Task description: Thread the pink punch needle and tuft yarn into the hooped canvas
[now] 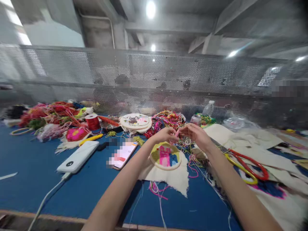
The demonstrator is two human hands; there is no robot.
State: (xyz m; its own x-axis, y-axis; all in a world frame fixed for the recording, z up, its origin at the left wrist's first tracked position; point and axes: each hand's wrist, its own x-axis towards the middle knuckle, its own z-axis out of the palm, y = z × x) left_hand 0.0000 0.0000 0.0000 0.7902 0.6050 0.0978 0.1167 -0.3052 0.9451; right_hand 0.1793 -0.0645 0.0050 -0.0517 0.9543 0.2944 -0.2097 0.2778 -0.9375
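Spreading wide, the blue table [36,166] leaves open room at nine o'clock; cloth [176,178] and hoop [165,156] lie centre. Above the hoop, left hand [165,135] and right hand [196,134] pinch pink thread [177,132] between fingertips; keeping it taut seems wise. Scissors [247,166] crowd three o'clock.

A perforated metal screen [154,80] runs along the far edge of a blue-topped counter [31,173] in a workshop with bare concrete beams overhead. Round ceiling lights [150,9] glow above, and daylight enters through windows [14,22] at upper left.
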